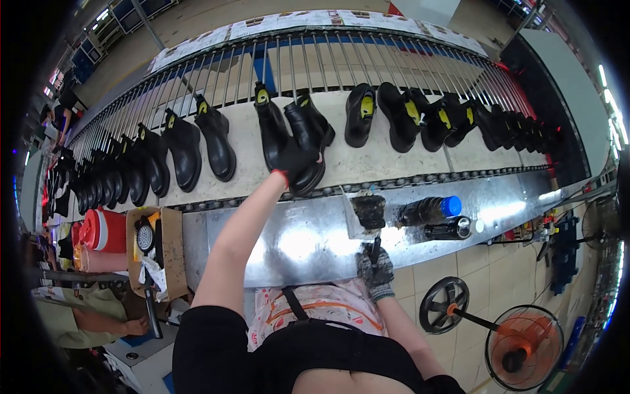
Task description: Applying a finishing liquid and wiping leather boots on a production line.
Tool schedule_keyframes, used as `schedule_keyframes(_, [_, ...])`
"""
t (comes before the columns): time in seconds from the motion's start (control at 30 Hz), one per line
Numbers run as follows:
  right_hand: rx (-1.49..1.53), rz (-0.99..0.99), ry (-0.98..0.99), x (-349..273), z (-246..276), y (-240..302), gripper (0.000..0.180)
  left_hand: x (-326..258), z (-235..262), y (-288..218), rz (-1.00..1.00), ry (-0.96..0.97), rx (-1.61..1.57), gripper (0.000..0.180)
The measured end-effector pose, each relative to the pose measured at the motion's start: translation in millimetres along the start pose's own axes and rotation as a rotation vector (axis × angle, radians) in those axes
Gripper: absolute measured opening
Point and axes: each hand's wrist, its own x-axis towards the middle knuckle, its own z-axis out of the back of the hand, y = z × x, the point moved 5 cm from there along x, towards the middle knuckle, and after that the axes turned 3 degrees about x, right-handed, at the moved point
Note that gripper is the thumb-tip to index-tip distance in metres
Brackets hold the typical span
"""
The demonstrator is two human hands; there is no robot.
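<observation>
My left hand (294, 161), in a black glove with a red cuff, is closed over the front of a black ankle boot (306, 126) on the pale conveyor belt (246, 125). Another black boot (270, 128) stands close on its left; both show yellow inside the shaft. Lower right, by the bench edge, my right hand (376, 270) wears a grey knit glove. Its fingers are closed round a short dark handle (376, 249), whose working end I cannot make out. Just beyond that hand, a pale open container (352, 226) holds a black mass.
Rows of black boots (180, 151) line the belt on both sides. On the metal bench (216, 226) lie a blue-capped dark bottle (430, 210) and a black cylinder (449, 228). A cardboard box (174, 253), red jug (104, 230) and another person's hand (136, 326) are left; a fan (525, 348) stands right.
</observation>
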Motion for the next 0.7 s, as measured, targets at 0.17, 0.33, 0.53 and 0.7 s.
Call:
schedule_keyframes(0.17, [0.583, -0.510, -0.005, -5.0, -7.3, -31.2, 0.017, -109.3, 32.2, 19.3, 0.015, 0.291, -0.636, 0.084])
schedule_keyframes(0.33, [0.990, -0.698, 0.089, -6.1, -14.2, -39.6, 0.021, -205.8, 70.8, 64.3, 0.057, 0.099, -0.527, 0.085])
schedule_keyframes(0.53, [-0.468, -0.358, 0.586, 5.1, -21.0, 54.2, 0.046, -276.5, 83.2, 98.4, 0.129, -0.285, 0.027, 0.072])
schedule_keyframes(0.7, [0.335, -0.399, 0.186, 2.2, -8.7, 47.7, 0.068, -286.2, 81.1, 97.9, 0.042, -0.168, 0.018, 0.073])
